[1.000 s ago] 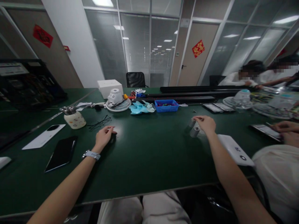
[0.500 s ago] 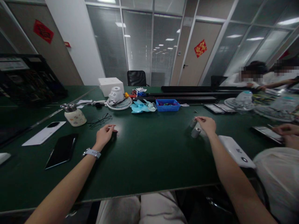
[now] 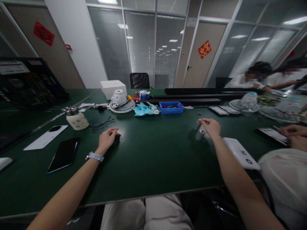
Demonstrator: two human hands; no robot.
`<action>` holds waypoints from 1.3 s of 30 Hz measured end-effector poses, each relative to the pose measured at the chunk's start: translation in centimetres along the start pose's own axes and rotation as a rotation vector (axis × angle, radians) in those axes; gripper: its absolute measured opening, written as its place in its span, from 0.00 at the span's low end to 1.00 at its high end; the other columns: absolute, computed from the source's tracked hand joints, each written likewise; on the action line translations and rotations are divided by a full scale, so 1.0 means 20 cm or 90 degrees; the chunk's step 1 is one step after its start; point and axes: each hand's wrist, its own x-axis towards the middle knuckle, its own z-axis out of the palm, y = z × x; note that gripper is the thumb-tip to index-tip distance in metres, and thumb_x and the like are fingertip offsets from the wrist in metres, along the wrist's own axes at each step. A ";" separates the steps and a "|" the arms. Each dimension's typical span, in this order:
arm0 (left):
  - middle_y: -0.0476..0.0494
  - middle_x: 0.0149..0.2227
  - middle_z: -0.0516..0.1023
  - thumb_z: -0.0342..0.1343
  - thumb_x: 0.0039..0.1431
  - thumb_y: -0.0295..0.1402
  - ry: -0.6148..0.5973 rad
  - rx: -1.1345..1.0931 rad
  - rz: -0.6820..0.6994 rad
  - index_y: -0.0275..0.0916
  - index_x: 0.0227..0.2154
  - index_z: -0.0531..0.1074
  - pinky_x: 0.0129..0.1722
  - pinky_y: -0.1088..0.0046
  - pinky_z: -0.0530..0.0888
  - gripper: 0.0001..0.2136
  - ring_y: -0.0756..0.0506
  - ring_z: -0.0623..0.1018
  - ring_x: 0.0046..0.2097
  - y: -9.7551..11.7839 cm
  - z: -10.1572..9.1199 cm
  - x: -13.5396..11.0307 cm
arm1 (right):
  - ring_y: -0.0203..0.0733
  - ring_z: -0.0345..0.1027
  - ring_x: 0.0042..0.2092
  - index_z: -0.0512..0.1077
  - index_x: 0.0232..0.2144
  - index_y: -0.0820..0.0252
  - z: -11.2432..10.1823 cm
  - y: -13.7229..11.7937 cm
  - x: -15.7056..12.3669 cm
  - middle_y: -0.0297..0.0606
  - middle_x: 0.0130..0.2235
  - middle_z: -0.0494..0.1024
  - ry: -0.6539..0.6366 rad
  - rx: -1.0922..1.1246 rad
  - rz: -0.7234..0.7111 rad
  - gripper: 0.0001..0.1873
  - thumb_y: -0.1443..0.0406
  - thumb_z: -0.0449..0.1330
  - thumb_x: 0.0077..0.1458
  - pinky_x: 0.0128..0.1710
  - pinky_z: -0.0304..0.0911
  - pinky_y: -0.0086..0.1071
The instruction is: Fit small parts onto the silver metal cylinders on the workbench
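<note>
Centrally on the green table [image 3: 153, 153] stand two small grey cylinders: the nearer cylinder [image 3: 200, 134] is just left of the right hand [image 3: 211, 126], and the farther cylinder [image 3: 197, 125] is below that hand's outstretched fingertips [image 3: 202, 120]. The right hand is loosely curled, with thumb and forefinger drawn together at the top of the farther cylinder. Whether they pinch it or merely touch it cannot be told. The nearer cylinder lies outside the grip, against the side of the palm.

The left hand [image 3: 107, 139], with a watch [image 3: 95, 157] on its wrist, lies palm down. Its fingers are draped over a small dark object [image 3: 117, 138] that shows at its right edge. Whether they clasp it cannot be told.

A flat white device [image 3: 240, 153] lies beside the right forearm. Left of the left arm lie a black phone [image 3: 63, 155] and a white phone [image 3: 45, 137]. Beyond the left hand are a cream jar [image 3: 77, 121] and loose black wires [image 3: 103, 124]. At the far edge stand a white fan [image 3: 120, 103], a blue fan blade [image 3: 145, 109] and a blue tray [image 3: 171, 108]. A co-worker's hand [image 3: 293, 131] rests at a tablet [image 3: 272, 134] on the right.
</note>
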 end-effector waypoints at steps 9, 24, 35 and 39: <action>0.47 0.34 0.82 0.46 0.56 0.44 -0.001 -0.006 0.005 0.41 0.43 0.74 0.32 0.73 0.67 0.19 0.44 0.78 0.38 0.01 0.00 -0.01 | 0.47 0.70 0.35 0.78 0.40 0.54 -0.01 -0.02 0.00 0.45 0.37 0.79 -0.044 -0.050 -0.002 0.20 0.51 0.53 0.54 0.30 0.59 0.33; 0.46 0.35 0.82 0.45 0.55 0.45 -0.015 -0.017 0.014 0.41 0.43 0.74 0.33 0.73 0.68 0.20 0.43 0.78 0.37 0.01 0.00 -0.01 | 0.47 0.72 0.45 0.70 0.51 0.59 -0.24 0.08 -0.11 0.42 0.44 0.78 -0.476 0.264 0.002 0.39 0.54 0.70 0.34 0.48 0.66 0.37; 0.43 0.36 0.81 0.46 0.56 0.45 -0.021 -0.038 0.023 0.41 0.43 0.74 0.38 0.71 0.70 0.20 0.43 0.78 0.40 0.01 0.01 -0.01 | 0.46 0.71 0.48 0.74 0.45 0.59 -0.18 -0.06 -0.16 0.44 0.48 0.76 -0.540 0.399 0.004 0.27 0.65 0.67 0.37 0.47 0.68 0.38; 0.42 0.36 0.80 0.46 0.57 0.45 -0.001 -0.124 0.050 0.38 0.45 0.72 0.38 0.70 0.72 0.20 0.44 0.78 0.38 0.09 0.07 -0.04 | 0.45 0.72 0.46 0.74 0.45 0.62 -0.02 -0.36 -0.25 0.44 0.46 0.77 -0.545 0.426 -0.114 0.26 0.62 0.66 0.41 0.49 0.66 0.40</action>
